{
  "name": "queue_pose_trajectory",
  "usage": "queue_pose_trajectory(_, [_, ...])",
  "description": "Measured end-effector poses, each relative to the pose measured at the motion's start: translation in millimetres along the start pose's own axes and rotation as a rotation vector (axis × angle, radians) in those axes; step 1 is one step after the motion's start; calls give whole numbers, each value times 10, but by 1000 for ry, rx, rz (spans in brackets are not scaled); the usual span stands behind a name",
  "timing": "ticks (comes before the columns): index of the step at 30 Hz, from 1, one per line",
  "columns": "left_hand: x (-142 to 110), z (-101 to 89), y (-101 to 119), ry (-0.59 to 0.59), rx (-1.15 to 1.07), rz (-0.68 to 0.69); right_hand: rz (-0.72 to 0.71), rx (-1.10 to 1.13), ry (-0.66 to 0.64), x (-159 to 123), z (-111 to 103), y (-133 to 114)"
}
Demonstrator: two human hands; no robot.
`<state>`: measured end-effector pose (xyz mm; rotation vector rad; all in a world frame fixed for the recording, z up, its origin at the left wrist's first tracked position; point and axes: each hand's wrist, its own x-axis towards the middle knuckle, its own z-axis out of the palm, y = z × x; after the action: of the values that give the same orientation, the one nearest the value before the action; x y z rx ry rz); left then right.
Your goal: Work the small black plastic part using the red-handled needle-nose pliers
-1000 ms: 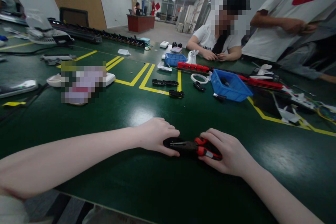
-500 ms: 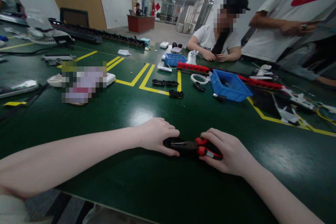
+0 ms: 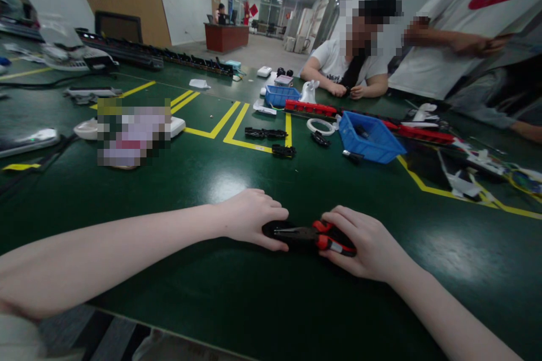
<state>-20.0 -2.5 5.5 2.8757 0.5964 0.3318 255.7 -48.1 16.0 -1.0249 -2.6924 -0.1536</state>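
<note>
My right hand [image 3: 359, 245] is closed round the red-and-black handles of a pair of pliers [image 3: 298, 233], whose long jaws point left. A black part [image 3: 268, 229] is gripped between the thumb and fingers of my left hand [image 3: 254, 220]. The pliers' jaws lie over this part; whether they bite on it I cannot tell. Much of the black part is covered by my left fingers or lost against the dark green table. Farther off, several small black parts [image 3: 266, 133] lie within yellow tape lines.
A blue bin [image 3: 370, 141] with black pieces stands ahead to the right, beside a white ring [image 3: 320, 127]. Behind it runs a long red strip [image 3: 311, 108]. A phone [image 3: 133, 138] lies to the left. Across the table [image 3: 190, 287] sits a co-worker [image 3: 339, 62]; another person stands at right.
My right hand and the pliers have shifted very slightly left. My left hand keeps its hold on the black part.
</note>
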Motion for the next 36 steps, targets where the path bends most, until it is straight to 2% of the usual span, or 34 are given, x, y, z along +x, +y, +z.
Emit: queue_pose_trajectory(36, [-6, 15, -7, 15, 1, 2, 15, 8, -12, 19, -27, -16])
